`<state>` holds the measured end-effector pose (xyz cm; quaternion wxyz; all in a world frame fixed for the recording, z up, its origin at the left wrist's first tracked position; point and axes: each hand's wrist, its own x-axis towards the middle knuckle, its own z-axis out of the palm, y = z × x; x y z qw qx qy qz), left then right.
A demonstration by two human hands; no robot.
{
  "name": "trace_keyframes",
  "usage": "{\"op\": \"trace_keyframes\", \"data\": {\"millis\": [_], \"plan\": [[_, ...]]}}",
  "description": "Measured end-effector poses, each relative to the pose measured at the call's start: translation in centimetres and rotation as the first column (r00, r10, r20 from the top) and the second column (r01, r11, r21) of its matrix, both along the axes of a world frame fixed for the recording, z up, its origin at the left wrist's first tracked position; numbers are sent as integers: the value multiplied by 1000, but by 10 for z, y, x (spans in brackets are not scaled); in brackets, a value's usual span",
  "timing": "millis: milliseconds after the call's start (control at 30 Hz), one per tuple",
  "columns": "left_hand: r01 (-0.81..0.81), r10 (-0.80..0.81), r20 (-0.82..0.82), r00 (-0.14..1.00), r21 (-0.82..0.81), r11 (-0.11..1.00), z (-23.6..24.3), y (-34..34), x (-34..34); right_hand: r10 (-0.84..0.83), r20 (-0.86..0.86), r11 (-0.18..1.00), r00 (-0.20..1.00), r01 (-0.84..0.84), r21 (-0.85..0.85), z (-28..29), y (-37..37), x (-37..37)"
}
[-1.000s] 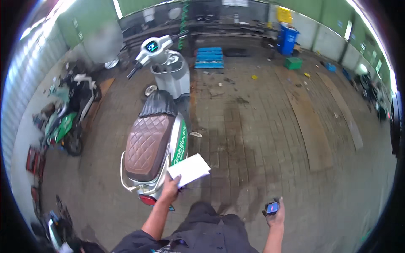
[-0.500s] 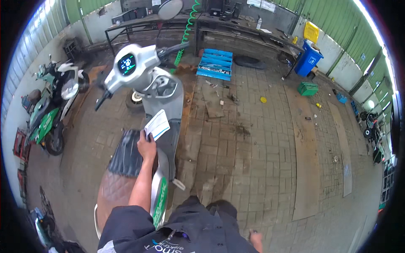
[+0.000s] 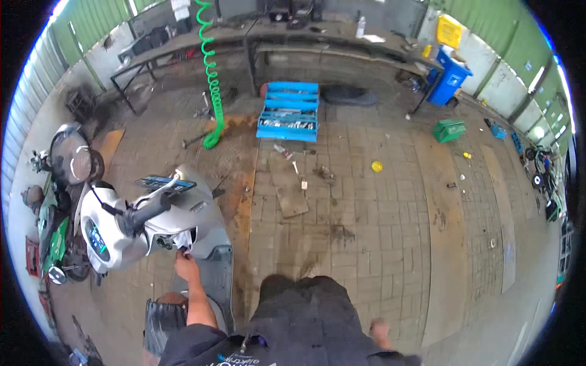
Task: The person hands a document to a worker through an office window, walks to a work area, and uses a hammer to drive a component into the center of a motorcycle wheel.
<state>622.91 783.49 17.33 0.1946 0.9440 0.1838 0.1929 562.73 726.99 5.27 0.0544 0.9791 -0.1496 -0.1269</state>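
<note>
My left hand [image 3: 184, 262] is closed on a crumpled-looking white paper [image 3: 184, 239], which is partly inside the dark front compartment of the silver scooter [image 3: 209, 219], below its black handlebar grip [image 3: 152, 215]. The lit display [image 3: 96, 239] faces up on the left. The floorboard [image 3: 217, 283] and dark padded seat [image 3: 163, 320] lie below my left arm. My right hand [image 3: 379, 334] hangs low at the right beside my leg, blurred, so its fingers and anything in them are unclear.
A green coiled hose [image 3: 212, 85] hangs ahead. A blue toolbox [image 3: 287, 131] sits on the paved floor [image 3: 390, 232] before a long workbench [image 3: 329, 41]. A blue bin [image 3: 448, 79], green box [image 3: 448, 131] and boards [image 3: 442, 293] are rightward; other scooters [image 3: 58, 238] stand at left and far right.
I have moved forward alongside the scooter to its front. My left hand has carried the paper from over the seat into the front compartment. My right hand has dropped beside my leg.
</note>
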Motion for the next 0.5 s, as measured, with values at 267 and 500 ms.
{"op": "trace_keyframes", "data": {"millis": [267,500], "plan": [[-369,313,-303,900,-146,918,-73,79,64,-860,77,364,504,502,785,254,-206,566],[42,610,-743,275,643,765,-95,-136,69,-863,-70,224,500,503,835,130,-265,692]]}}
